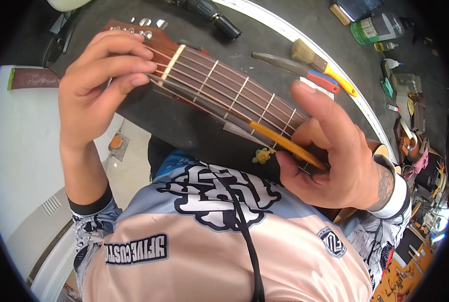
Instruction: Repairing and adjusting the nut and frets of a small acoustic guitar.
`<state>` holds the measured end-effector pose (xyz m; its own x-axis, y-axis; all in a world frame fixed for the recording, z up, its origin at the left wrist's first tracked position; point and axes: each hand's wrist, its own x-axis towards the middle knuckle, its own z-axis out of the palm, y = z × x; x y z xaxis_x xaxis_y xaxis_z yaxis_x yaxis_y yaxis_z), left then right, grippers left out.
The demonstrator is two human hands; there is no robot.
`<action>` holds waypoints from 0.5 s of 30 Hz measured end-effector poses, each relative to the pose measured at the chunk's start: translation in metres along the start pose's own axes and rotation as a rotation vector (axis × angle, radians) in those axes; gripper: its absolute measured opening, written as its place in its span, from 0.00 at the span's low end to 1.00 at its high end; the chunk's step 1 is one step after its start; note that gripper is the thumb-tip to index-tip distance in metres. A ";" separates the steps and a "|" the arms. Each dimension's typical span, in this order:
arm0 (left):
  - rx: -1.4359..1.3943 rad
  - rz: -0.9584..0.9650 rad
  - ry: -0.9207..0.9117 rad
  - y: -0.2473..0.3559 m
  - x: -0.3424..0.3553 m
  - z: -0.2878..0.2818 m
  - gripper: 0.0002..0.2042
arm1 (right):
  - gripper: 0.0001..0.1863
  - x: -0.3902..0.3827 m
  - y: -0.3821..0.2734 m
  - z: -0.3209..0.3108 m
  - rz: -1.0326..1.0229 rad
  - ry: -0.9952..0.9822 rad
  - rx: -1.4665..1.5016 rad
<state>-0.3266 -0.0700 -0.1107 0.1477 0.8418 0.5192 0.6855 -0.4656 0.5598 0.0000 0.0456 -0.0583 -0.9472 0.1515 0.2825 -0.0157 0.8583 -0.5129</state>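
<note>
Head view: looking down on a guitar neck (224, 83), slanting from far left to nearer right above a dark workbench (184, 121).
Left hand (91, 85): curled over the headstock (160, 43), hiding much of it; thumb and fingertips drawn together beside the nut (174, 61); cannot tell whether pinching the dark strip (204, 100) there or only touching.
Right hand (337, 151): curved loosely about the yellow handle (277, 135), with index finger lifted and thumb stretched along the near side; cannot tell how firmly grasping, inner fingers being partly hidden.
Yellow handle: lying along the near side of the neck, with right end lost in the palm; seemingly joined to the dark strip, hard to separate from the neck's edge.
Guitar body (381, 150): mostly hidden behind right hand and wrist.
Turtle-shaped piece (262, 155): just left of the right thumb.
Large bottle (375, 28): far right, clear and green, with contents hard to make out.
Small bottle (385, 46): just nearer, yellowish inside.
Clear box (406, 83): right, with contents too blurred to name.
Brush (305, 53): beyond the neck, beside a red-handled tool (277, 63).
Power drill (206, 9): cut off at the far edge.
</note>
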 end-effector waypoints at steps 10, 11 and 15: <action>0.030 -0.005 -0.033 0.002 0.000 -0.004 0.08 | 0.46 -0.001 -0.006 0.001 0.057 -0.029 -0.073; 0.036 -0.006 -0.049 0.003 0.001 -0.005 0.08 | 0.46 -0.002 -0.005 0.002 0.067 -0.022 -0.065; 0.050 0.017 -0.044 0.005 0.001 -0.005 0.08 | 0.46 0.000 -0.007 -0.002 0.047 -0.111 -0.104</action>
<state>-0.3266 -0.0725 -0.1044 0.1901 0.8455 0.4990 0.7169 -0.4668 0.5178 0.0005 0.0410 -0.0529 -0.9758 0.1422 0.1660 0.0570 0.8988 -0.4347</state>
